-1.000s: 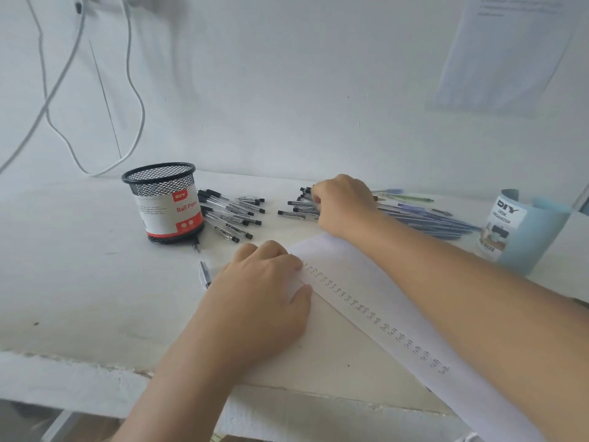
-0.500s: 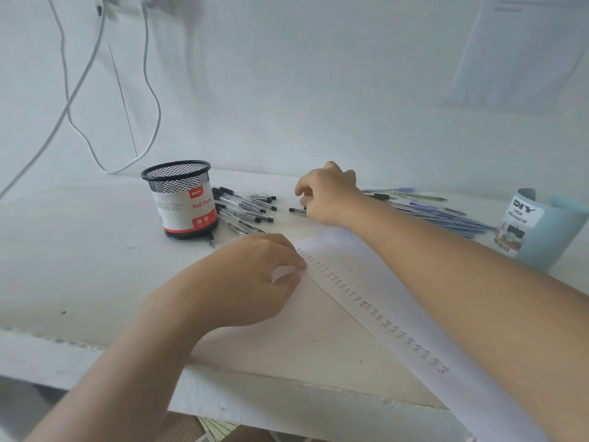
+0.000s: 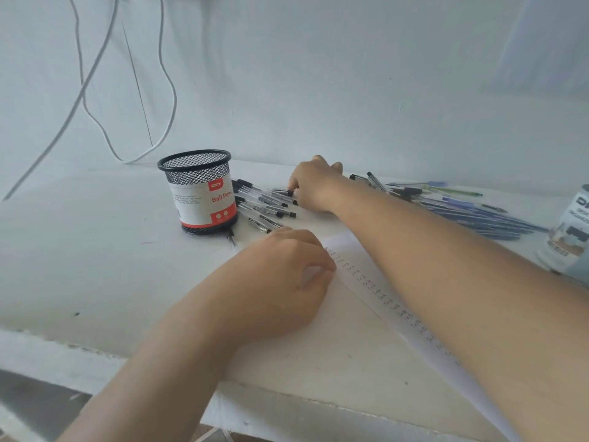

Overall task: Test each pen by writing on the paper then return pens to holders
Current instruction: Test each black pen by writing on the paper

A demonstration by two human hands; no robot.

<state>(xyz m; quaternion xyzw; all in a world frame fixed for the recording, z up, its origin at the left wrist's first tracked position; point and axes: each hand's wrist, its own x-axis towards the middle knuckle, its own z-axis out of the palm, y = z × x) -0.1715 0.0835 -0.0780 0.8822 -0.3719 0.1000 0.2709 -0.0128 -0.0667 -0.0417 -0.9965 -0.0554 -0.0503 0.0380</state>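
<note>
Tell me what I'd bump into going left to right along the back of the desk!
First the white cables → black mesh pen holder → black-capped pens → right hand → blue pens → light blue holder.

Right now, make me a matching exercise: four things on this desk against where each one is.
1 mesh holder
2 blue holder
3 left hand
4 right hand

A at the view's right edge
B resting on the paper
C pinching a black-capped pen
D upright, left of both hands

Pairs: 1-D, 2-A, 3-B, 4-C
</note>
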